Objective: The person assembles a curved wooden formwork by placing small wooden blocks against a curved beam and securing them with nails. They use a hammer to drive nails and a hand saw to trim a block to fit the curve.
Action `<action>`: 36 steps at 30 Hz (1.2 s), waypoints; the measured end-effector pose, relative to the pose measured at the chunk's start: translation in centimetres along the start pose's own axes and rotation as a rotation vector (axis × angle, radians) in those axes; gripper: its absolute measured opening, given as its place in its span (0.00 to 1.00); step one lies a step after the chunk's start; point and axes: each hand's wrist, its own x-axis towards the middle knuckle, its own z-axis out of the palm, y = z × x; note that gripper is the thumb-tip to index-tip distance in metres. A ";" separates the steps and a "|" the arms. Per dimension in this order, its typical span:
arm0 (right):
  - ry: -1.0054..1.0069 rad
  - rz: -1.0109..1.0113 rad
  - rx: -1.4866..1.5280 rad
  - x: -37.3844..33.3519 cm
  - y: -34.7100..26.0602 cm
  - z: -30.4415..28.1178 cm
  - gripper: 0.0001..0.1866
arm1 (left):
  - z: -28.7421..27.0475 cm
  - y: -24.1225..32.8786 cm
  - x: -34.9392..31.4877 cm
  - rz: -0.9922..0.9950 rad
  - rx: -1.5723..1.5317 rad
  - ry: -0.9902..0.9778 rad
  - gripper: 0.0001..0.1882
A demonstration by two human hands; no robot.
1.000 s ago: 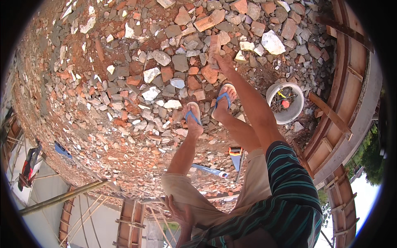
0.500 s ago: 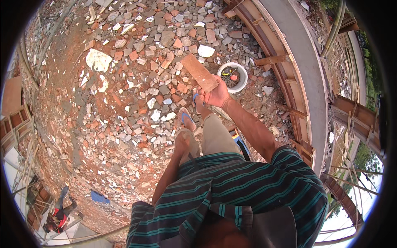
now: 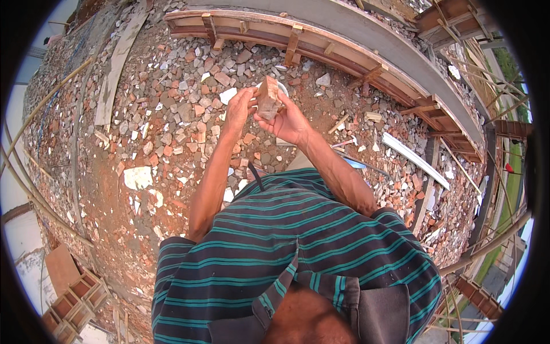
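Observation:
A short reddish-brown wooden block [image 3: 268, 100] is held up in front of me, tilted with one narrow end toward me. My right hand [image 3: 289, 121] wraps it from the right and below, the thumb along its side. My left hand [image 3: 238, 110] is at its left edge, fingers curled against it; how firmly they grip is partly hidden. Behind the block shows the rim of a white bucket [image 3: 283, 88], mostly covered by the block and my right hand.
Broken brick and stone rubble [image 3: 172, 123] covers the ground. Wooden formwork [image 3: 338, 54] with braces curves along a concrete beam [image 3: 321, 12]. A long plank [image 3: 123, 63] lies far left, a white strip [image 3: 415, 160] at right. Bamboo poles [image 3: 51, 103] cross the left side.
My left hand has come up from beside my leg to the wooden block. My right hand has raised the block and turned it end-on. The view has swung toward the right.

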 end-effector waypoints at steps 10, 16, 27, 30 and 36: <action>0.289 -0.296 -0.299 -11.0 -8.6 -7.2 0.30 | 16.4 -2.7 3.5 -0.082 -0.148 -0.241 0.17; 0.611 -0.619 -1.043 -15.7 -12.8 -13.1 0.37 | 24.4 -4.8 5.7 -0.191 -0.175 -0.288 0.18; 0.834 -0.766 -0.911 -22.8 -14.5 -21.8 0.35 | 32.8 -8.7 9.2 -0.349 0.013 -0.793 0.30; 0.757 -0.752 -0.799 -24.5 -15.5 -23.3 0.31 | 34.3 -10.3 8.5 -0.364 0.190 -0.870 0.31; 0.962 -0.762 -0.974 -27.3 -15.8 -26.2 0.32 | 38.3 -12.4 6.9 -0.157 0.404 -0.948 0.31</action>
